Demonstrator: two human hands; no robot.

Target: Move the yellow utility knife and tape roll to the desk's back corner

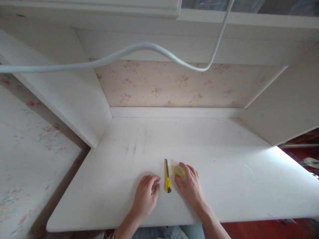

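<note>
A yellow and black utility knife lies on the white desk, roughly upright in the view, between my two hands. Just right of it is a small roll of yellow tape. My right hand has its thumb and fingers around the roll's right side. My left hand rests on the desk left of the knife, not touching it, with fingers curved and a gap between thumb and forefinger; nothing shows in it.
White side panels stand left and right of the desk, with a flowered wall behind. An overhead cabinet spans the top. A white cable crosses the upper view.
</note>
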